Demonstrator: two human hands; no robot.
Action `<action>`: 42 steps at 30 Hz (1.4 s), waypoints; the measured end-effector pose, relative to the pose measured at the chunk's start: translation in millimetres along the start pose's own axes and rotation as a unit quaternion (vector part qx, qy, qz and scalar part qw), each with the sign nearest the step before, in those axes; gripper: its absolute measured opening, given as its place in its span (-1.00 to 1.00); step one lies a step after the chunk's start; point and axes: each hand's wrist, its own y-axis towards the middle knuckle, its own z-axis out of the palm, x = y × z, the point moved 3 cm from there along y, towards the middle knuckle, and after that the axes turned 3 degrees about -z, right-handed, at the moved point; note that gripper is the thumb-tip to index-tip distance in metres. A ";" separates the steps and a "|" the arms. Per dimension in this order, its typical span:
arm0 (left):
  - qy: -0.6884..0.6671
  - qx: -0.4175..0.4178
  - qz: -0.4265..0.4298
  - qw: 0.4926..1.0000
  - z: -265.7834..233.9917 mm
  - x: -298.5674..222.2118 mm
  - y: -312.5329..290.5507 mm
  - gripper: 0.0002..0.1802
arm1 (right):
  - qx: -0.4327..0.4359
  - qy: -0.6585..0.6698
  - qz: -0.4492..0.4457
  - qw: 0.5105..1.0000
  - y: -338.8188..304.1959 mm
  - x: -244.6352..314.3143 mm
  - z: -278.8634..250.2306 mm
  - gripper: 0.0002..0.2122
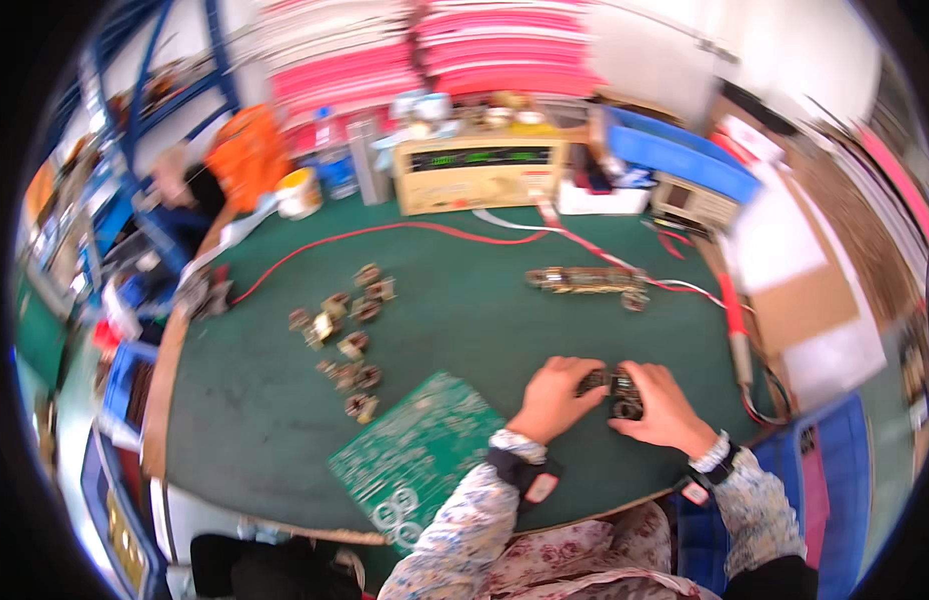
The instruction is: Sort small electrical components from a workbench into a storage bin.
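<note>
My left hand (557, 402) is closed around a small dark, roundish component (591, 382), which looks like a wound coil. Right beside it, my right hand (669, 408) grips another dark component (628, 396) between thumb and fingers. Both hands hover near each other over the right half of the green mat, and blur hides the fine detail of the pieces. Beyond them lies a tight row of similar brown-and-gold components (585, 281), with one piece out of line at its right end. A green circuit board (420, 455) lies beside my left forearm.
Several loose copper-coloured components (353, 345) are scattered left of centre on the green mat (255, 385). A beige bench instrument (482, 172) stands at the back, with red and white leads (405, 226) running across the mat. A red-handled tool (735, 320) lies along the right edge.
</note>
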 end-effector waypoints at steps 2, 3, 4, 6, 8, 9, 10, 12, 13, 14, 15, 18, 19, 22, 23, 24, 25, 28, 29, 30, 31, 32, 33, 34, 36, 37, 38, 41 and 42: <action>0.003 0.013 0.016 1.000 8.3 -6.5 5.4 -0.63 | -0.008 0.001 0.045 0.999 -10.5 -12.8 -10.6 -0.34; -0.006 0.025 0.009 1.000 9.8 -6.1 5.0 -0.63 | 0.015 0.002 0.047 0.999 -13.4 -16.8 -9.6 -0.35; -0.011 0.045 -0.008 0.999 10.4 -6.2 5.3 -0.63 | 0.039 0.005 0.047 0.998 -17.1 -20.8 -8.6 -0.36; -0.014 0.062 -0.025 0.998 10.6 -8.6 5.3 -0.64 | 0.058 -0.011 0.048 0.997 -23.0 -28.8 -8.7 -0.36; 0.032 0.023 0.027 0.999 8.4 -11.1 2.4 -0.64 | 0.082 -0.025 0.039 0.996 -23.0 -28.3 -8.0 -0.35; 0.034 0.020 0.026 0.999 9.4 -10.3 1.5 -0.64 | 0.058 -0.021 0.028 0.998 -22.7 -23.5 -8.4 -0.36; 0.024 0.018 0.030 0.999 9.3 -11.0 1.0 -0.63 | 0.033 -0.017 0.015 0.999 -21.6 -16.2 -9.1 -0.36; 0.020 0.013 0.034 0.999 7.2 -12.1 -0.8 -0.62 | 0.011 -0.019 0.021 1.000 -16.2 -1.6 -2.5 -0.37; 0.027 0.020 0.049 0.998 6.4 -13.5 -2.2 -0.59 | -0.010 -0.021 0.032 0.999 -15.0 4.4 2.4 -0.38; 0.035 0.028 0.065 0.997 6.1 -15.0 -3.8 -0.56 | -0.043 -0.050 0.021 0.998 -15.7 6.2 12.1 -0.45; 0.038 0.026 0.064 0.997 6.2 -14.1 -6.3 -0.56 | -0.043 -0.048 0.018 0.998 -17.3 4.6 23.3 -0.45; 0.069 0.039 0.068 0.995 12.1 -15.1 -11.5 -0.46 | -0.110 -0.116 -0.033 0.987 -23.1 1.7 29.2 -0.55; 0.074 0.034 0.063 0.995 12.2 -14.7 -10.8 -0.46 | -0.109 -0.112 -0.041 0.987 -22.7 0.8 28.9 -0.55; 0.053 0.039 0.032 0.997 13.1 -13.7 -10.0 -0.42 | -0.124 -0.100 -0.011 0.987 -19.5 3.1 24.7 -0.60; 0.056 0.039 0.040 0.997 14.0 -11.5 -10.3 -0.41 | -0.130 -0.110 -0.006 0.985 -18.3 5.6 24.3 -0.57; 0.056 0.038 0.043 0.997 13.7 -11.9 -10.4 -0.40 | -0.125 -0.114 0.014 0.985 -17.5 8.9 21.9 -0.56; 0.058 0.036 0.043 0.997 12.6 -11.5 -11.3 -0.39 | -0.118 -0.116 0.029 0.986 -15.7 11.0 21.2 -0.54; 0.071 0.045 0.044 0.995 12.1 -12.8 -14.5 -0.34 | -0.118 -0.125 0.010 0.985 -15.6 6.4 25.5 -0.56; 0.058 0.044 0.049 0.996 13.1 -14.0 -16.2 -0.37 | -0.117 -0.113 -0.010 0.987 -16.2 3.9 25.2 -0.63; 0.035 0.054 0.051 0.997 16.7 -15.1 -15.8 -0.41 | -0.125 -0.115 -0.024 0.985 -20.1 1.1 20.8 -0.66; 0.008 0.065 0.048 0.997 20.9 -10.7 -16.3 -0.46 | -0.128 -0.116 -0.036 0.984 -21.3 -2.8 22.0 -0.69; 0.004 0.060 0.047 0.997 24.0 -7.0 -16.4 -0.50 | -0.121 -0.110 -0.051 0.985 -20.2 -4.5 24.5 -0.69; 0.001 0.056 0.050 0.997 27.3 -8.8 -16.1 -0.55 | -0.127 -0.109 -0.061 0.984 -21.9 -5.0 22.7 -0.71; -0.002 0.036 0.056 0.998 29.0 -6.6 -18.2 -0.59 | -0.132 -0.106 -0.070 0.983 -21.3 -4.3 23.5 -0.72; 0.019 0.023 0.052 0.998 32.0 -0.6 -20.2 -0.63 | -0.129 -0.087 -0.073 0.985 -18.1 -2.9 25.2 -0.73; 0.025 0.022 0.047 0.998 31.8 1.0 -21.0 -0.66 | -0.130 -0.074 -0.065 0.987 -16.6 -1.8 24.7 -0.74; 0.029 0.015 0.038 0.999 32.7 2.4 -21.3 -0.66 | -0.145 -0.048 -0.066 0.986 -15.7 0.7 22.2 -0.79; 0.011 0.002 0.072 0.997 35.3 1.2 -19.8 -0.73 | -0.169 0.041 -0.022 0.985 -12.7 -7.2 13.8 -0.84; -0.003 -0.012 0.071 0.997 33.8 -2.0 -18.2 -0.75 | -0.157 0.126 0.047 0.978 -12.2 -11.7 10.2 -0.88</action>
